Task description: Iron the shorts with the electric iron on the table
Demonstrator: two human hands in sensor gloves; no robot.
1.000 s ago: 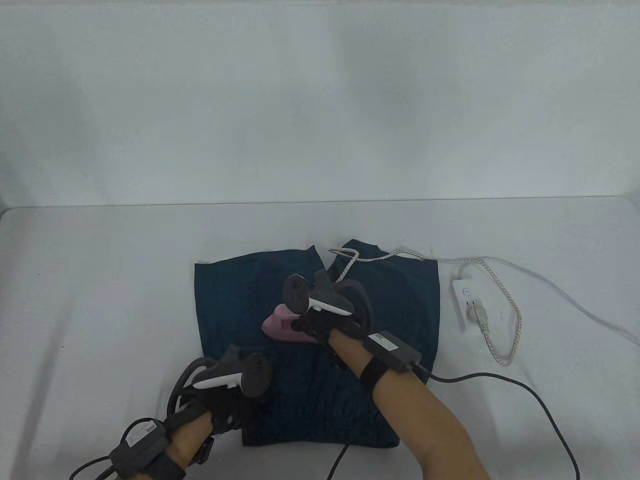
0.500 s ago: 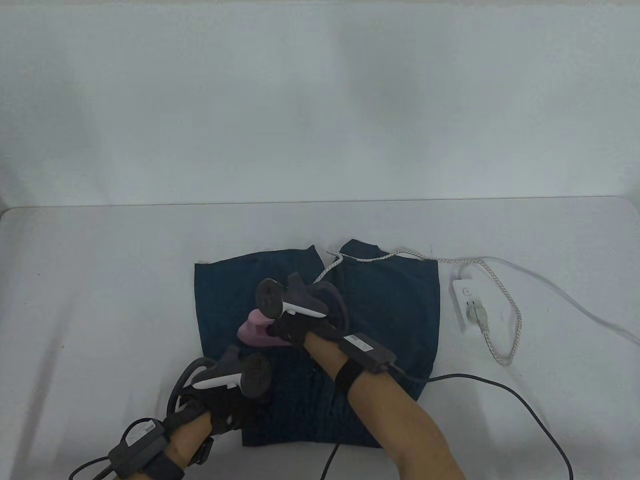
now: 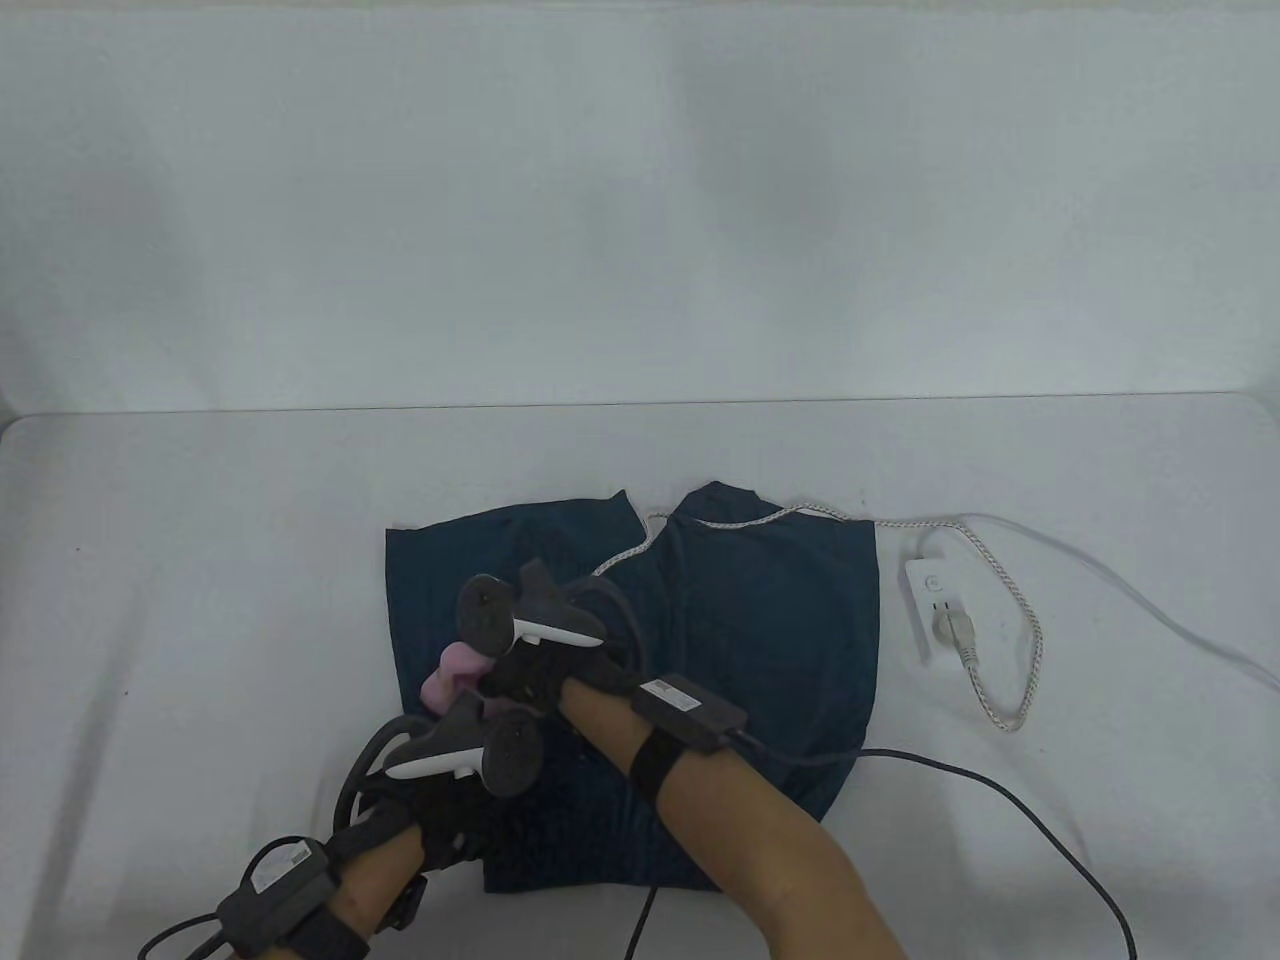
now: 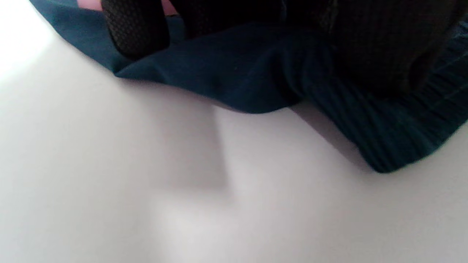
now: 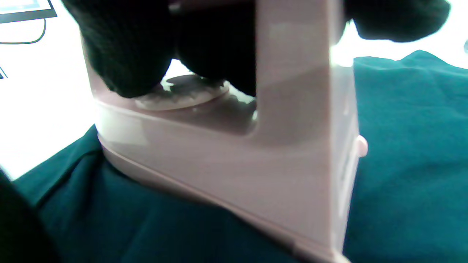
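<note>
Dark teal shorts (image 3: 740, 620) lie flat on the white table (image 3: 200, 600). My right hand (image 3: 520, 675) grips the handle of a pink electric iron (image 3: 450, 675), whose soleplate rests on the shorts' left part; in the right wrist view the iron (image 5: 256, 164) sits on the teal cloth (image 5: 409, 146) with my gloved fingers (image 5: 124, 47) around its handle. My left hand (image 3: 450, 810) presses on the shorts' lower left edge; in the left wrist view its fingers (image 4: 135, 29) rest on the cloth (image 4: 226, 73).
The iron's braided cord (image 3: 1010, 600) runs over the shorts' top edge to a white power strip (image 3: 935, 605) right of the shorts. A black glove cable (image 3: 1010, 790) loops over the table at the lower right.
My right hand has slid the iron to the left and a little toward me across the shorts, close to my left hand. The left hand has stayed in place.
</note>
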